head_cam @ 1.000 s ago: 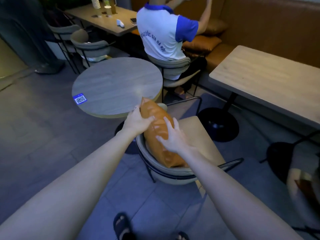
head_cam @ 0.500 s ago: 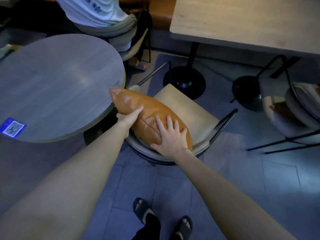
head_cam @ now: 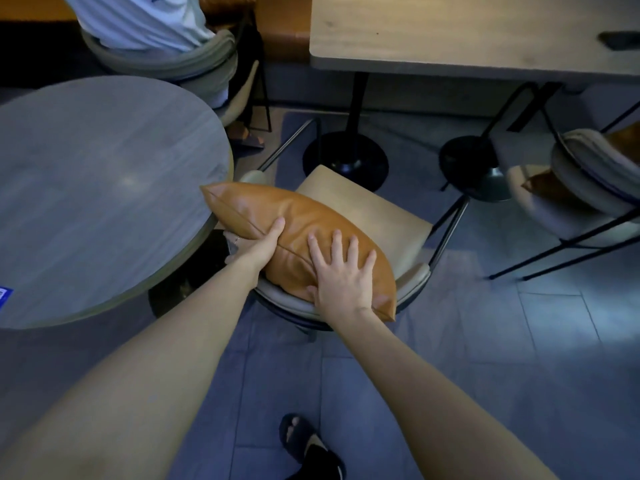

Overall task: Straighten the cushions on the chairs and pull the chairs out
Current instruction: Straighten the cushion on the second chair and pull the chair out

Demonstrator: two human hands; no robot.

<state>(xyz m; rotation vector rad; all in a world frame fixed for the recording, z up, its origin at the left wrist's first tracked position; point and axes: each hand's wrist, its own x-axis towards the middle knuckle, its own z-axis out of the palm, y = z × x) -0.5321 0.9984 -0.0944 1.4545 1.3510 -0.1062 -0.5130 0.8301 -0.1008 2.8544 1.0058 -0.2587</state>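
- Head view: a tan cushion is seen propped against the curved backrest of a chair, its long side running along the rest and its lower edge on the beige seat.
- The left hand is clasped on the cushion's left part, thumb on the front face and fingers tucked behind it; a ring is seen on one finger.
- The right hand is laid flat with fingers spread on the cushion's right half, pressed against it and gripping nothing.
- The chair is placed just beside a round surface, the cushion's left corner nearly touching its edge.
- A rectangular surface is seen beyond the chair, carried on a black pedestal base.
- A second chair with a tan cushion is seen at the right edge.
- A seated person in a white shirt is seen at the top left.
- A sandalled foot is seen on the tiled floor below.
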